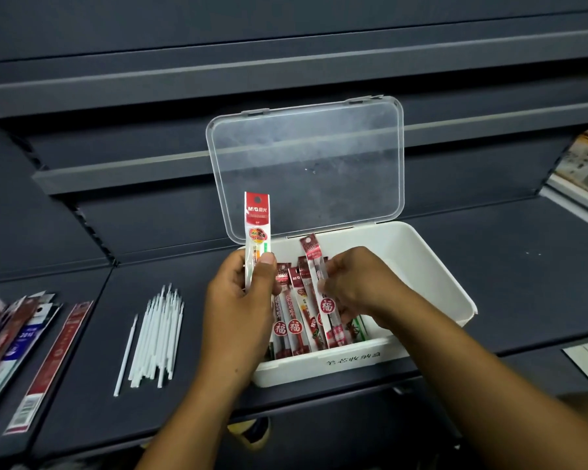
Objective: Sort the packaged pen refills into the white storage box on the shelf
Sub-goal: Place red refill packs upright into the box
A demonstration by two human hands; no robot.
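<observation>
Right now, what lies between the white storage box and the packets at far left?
Only loose white refill tubes on the dark shelf; head view.

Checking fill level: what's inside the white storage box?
Red packaged pen refills lie in the white storage box, left side; far right looks bare. Left hand and right hand hide the rest.

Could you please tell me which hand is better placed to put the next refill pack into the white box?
Probably the left hand: it grips an upright refill pack over the left edge of the white box, while the right hand is occupied pinching a tilted pack among those inside.
</observation>
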